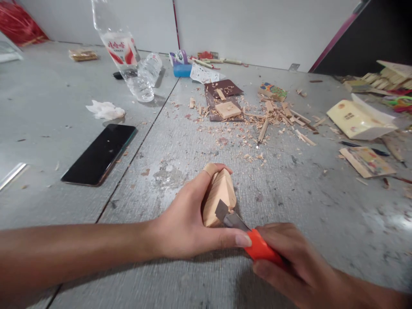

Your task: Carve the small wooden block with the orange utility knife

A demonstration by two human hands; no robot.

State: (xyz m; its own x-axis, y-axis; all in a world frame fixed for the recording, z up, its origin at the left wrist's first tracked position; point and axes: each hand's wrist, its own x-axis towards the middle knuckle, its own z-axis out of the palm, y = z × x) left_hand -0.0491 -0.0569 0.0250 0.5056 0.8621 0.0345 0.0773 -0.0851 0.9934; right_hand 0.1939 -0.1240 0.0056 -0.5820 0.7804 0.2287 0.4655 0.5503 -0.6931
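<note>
Near the front middle of the grey table, my left hand is wrapped round a pale wooden block with angled faces. Its thumb rests against the front of an orange-handled knife. My right hand grips the orange handle from the right. The knife's metal blade lies against the lower right part of the block, pointing up and left. A tan band or plaster is round one finger of my left hand.
A black phone lies at left, with crumpled tissue and plastic bottles behind. Wood shavings, a brown sheet and a small carving tool lie beyond the block. A yellow tissue pack sits at right.
</note>
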